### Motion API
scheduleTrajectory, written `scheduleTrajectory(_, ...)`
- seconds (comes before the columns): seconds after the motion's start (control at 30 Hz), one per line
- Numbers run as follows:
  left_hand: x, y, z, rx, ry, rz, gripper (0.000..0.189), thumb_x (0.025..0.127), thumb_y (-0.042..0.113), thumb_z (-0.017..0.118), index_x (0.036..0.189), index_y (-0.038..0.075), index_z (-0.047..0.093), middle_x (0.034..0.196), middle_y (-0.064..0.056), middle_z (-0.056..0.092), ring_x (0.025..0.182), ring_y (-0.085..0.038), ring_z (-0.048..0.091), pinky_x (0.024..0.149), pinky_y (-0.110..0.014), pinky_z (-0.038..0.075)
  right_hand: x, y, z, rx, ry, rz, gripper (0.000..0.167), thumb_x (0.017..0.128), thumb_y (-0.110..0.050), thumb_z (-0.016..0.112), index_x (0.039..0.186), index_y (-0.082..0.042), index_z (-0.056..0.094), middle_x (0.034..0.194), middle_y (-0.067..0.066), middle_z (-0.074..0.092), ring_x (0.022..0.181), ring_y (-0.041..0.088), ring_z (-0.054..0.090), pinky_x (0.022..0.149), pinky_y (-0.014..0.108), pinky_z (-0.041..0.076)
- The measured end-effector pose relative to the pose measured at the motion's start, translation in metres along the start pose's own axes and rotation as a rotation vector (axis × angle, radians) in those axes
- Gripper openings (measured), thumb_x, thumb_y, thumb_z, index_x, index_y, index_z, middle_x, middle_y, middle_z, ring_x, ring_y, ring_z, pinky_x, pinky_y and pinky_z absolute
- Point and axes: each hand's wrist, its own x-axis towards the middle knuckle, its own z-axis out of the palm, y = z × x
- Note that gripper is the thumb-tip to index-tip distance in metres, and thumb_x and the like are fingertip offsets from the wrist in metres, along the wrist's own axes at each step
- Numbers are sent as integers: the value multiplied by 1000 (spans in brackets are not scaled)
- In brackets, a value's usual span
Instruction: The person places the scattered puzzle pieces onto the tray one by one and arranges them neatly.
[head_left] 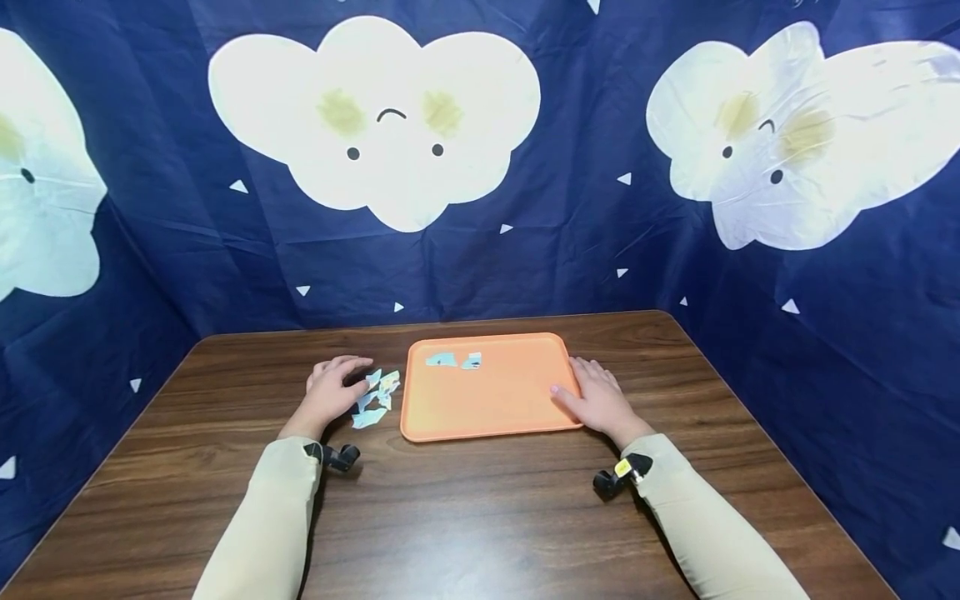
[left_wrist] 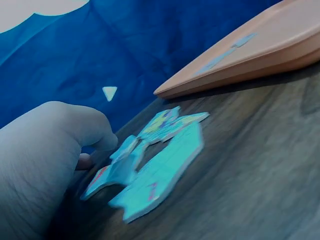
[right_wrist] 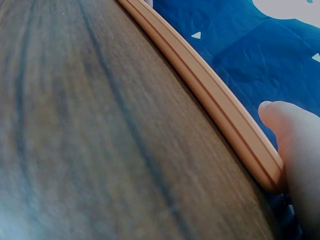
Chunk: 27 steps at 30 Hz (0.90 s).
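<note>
Several flat, jagged light-blue pieces (head_left: 369, 417) with small coloured prints lie heaped on the table left of an orange tray (head_left: 487, 408). My left hand (head_left: 330, 393) is just left of the heap, fingers loosely bent and thumb at its edge; in the left wrist view no piece (left_wrist: 162, 175) is pinched. Two more light-blue pieces (head_left: 441, 360) lie inside the tray near its far left corner. My right hand (head_left: 600, 402) rests at the tray's right edge, thumb stretched over the rim (right_wrist: 220, 105) and fingers loosely extended along the outside.
The brown wooden table (head_left: 450, 517) carries the tray toward its far side. A dark blue curtain (head_left: 592, 275) with white clouds hangs behind the table and at both sides. Small black cameras are strapped to both wrists.
</note>
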Motion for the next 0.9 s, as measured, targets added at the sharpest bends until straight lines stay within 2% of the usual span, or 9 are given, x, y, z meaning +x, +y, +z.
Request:
scheduleTrajectory(0.3,-11,-15,-9,-17,4,21,39,94,24,67,129,6,65,146,-22,48,135,-51,28,106,-69,17,0,2,3,-8,-6,3,87,99,-60,47,156,3,30,159,25,34,149,45,24,119,61,16)
scheduleTrajectory(0.53,-12,-21,-11,-34,-3,74,38,84,13,69,121,7,67,146,-21,48,133,-52,29,104,-69,19,1,2,1,-4,2,-1,87,99,-60,48,156,3,31,159,25,34,149,45,24,119,61,16)
scheduleTrajectory(0.73,-12,-21,-12,-19,-26,69,36,82,11,68,117,9,69,147,-21,46,134,-53,27,103,-70,18,1,3,2,-6,-4,-3,88,99,-62,46,156,3,30,159,25,34,149,45,24,119,61,16)
scheduleTrajectory(0.9,-14,-19,-13,-34,-11,72,30,81,13,69,111,10,70,146,-21,48,132,-51,29,104,-68,20,0,1,1,-2,-5,-2,88,99,-62,46,156,4,30,159,25,33,149,45,24,119,61,16)
